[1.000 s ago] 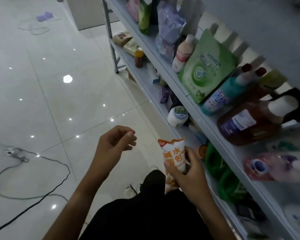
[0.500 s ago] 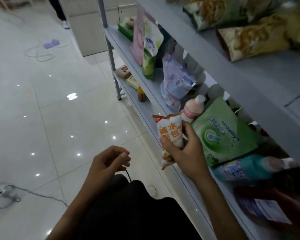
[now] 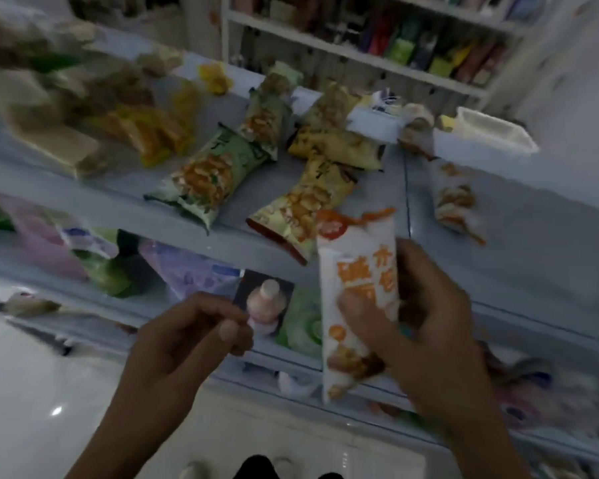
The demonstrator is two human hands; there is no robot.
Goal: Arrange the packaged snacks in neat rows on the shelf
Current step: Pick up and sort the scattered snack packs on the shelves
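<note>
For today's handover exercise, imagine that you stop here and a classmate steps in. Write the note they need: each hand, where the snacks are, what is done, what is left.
Right hand: grip closed round the white-and-orange snack packet, held upright in front of the shelf edge, not yet placed.
Left hand: fingers curled, holding nothing, hovering below the snack shelf.
On the shelf: green packets and yellow packets lie scattered at angles; one yellow packet overhangs the front edge. A similar white-and-orange packet lies alone to the right.
Done: no neat row visible.
Left: set down the held packet, perhaps beside its match, then straighten the rest into rows.
</note>
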